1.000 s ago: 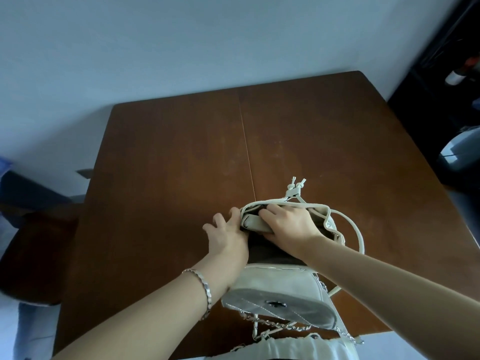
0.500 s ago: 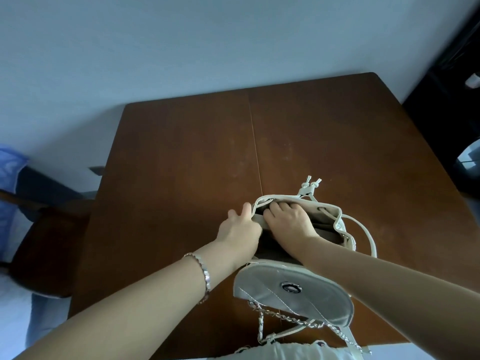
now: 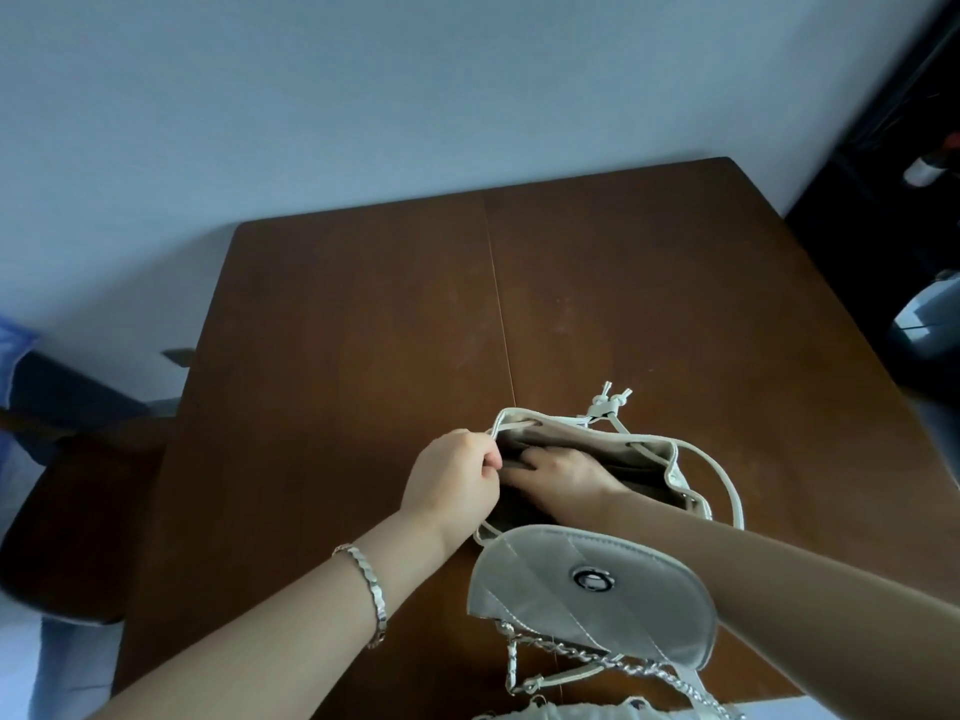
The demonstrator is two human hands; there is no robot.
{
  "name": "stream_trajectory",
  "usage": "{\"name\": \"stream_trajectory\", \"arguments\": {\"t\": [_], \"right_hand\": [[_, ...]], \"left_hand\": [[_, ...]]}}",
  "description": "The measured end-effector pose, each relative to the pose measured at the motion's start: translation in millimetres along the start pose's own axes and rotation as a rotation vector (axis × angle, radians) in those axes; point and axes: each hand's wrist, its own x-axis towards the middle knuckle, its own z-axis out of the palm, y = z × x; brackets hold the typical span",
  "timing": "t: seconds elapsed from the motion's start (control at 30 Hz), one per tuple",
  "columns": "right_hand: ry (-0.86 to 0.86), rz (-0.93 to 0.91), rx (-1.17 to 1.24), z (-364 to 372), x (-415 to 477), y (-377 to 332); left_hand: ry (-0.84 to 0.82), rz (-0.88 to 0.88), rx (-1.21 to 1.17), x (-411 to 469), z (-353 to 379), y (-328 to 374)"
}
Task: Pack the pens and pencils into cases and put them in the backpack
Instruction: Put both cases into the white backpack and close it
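The brown wooden table (image 3: 363, 330) carries the cream backpack (image 3: 654, 449) close to its near edge, just right of the centre seam, with its mouth facing up. The mouth gapes wider than it did half a second ago. The backpack's flap (image 3: 545, 600) hangs over the near edge toward the person, its metal eyelet showing. The left hand (image 3: 452, 480), which earlier lay with its fingers against the rim, now pinches the left rim of the opening with curled fingers. The right hand (image 3: 563, 472) has sunk deeper into the mouth. The pale case it pressed down a second ago is out of sight, and whether its fingers grip anything inside cannot be told. A silver bracelet (image 3: 371, 589) circles the left wrist. The drawstring toggle (image 3: 608, 405) sticks out at the backpack's far rim.
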Motion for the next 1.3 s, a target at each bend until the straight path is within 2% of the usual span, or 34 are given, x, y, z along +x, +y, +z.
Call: {"name": "stream_trajectory", "arguments": {"t": [0.07, 0.2, 0.33, 0.43, 0.5, 0.57, 0.63, 0.67, 0.7, 0.73, 0.77, 0.8, 0.83, 0.97, 1.07, 1.13, 1.2, 1.3], "right_hand": [[0.031, 0.081, -0.093, 1, 2, 3], [-0.084, 0.073, -0.282, -3, -6, 6], [-0.144, 0.112, -0.225, 1, -6, 2], [-0.228, 0.219, -0.035, 2, -13, 5], [-0.22, 0.182, -0.021, -5, -22, 8], [-0.052, 0.068, 0.012, -19, -34, 8], [0.409, 0.043, 0.105, -29, -49, 13], [0.577, 0.159, 0.144, -36, -55, 18], [0.607, 0.332, 0.185, -44, -60, 27], [0.476, 0.526, 0.242, -50, -64, 35], [0.255, 0.683, 0.307, -51, -65, 42], [0.071, 0.757, 0.386, -50, -64, 47], [-0.022, 0.777, 0.491, -47, -61, 49], [0.135, 0.661, 0.939, -44, -61, 44], [0.217, 0.458, 1.04, -50, -68, 30], [0.367, 0.383, 1.121, -51, -72, 19], [0.501, 0.354, 1.31, -54, -75, 6], [0.618, 0.272, 1.5, -64, -73, -13]], "left_hand": [[0.003, 0.03, 0.038, -2, 1, -1], [0.02, 0.115, 0.166, -6, 1, -3], [-0.052, 0.103, 0.172, -7, 4, -7], [-0.052, 0.111, 0.197, -10, 8, 2], [-0.03, 0.124, 0.234, -12, 7, 7], [-0.02, 0.14, 0.245, -14, 6, 8], [-0.019, 0.151, 0.172, -17, 2, 7], [-0.043, 0.157, 0.106, -16, -1, 6], [-0.102, 0.163, 0.023, -15, -3, 7], [-0.194, 0.151, -0.06, -12, -6, 8], [-0.278, 0.128, -0.143, -8, -9, 11], [-0.34, 0.104, -0.212, -3, -12, 13], [-0.371, 0.084, -0.26, 2, -13, 14], [-0.351, 0.129, -0.211, 11, -12, 15], [-0.405, 0.1, -0.295, 6, -7, 10], [-0.447, 0.086, -0.416, -2, -2, 7], [-0.483, 0.069, -0.503, -15, 4, 5], [-0.414, 0.143, -0.439, -32, 9, 2]]}}
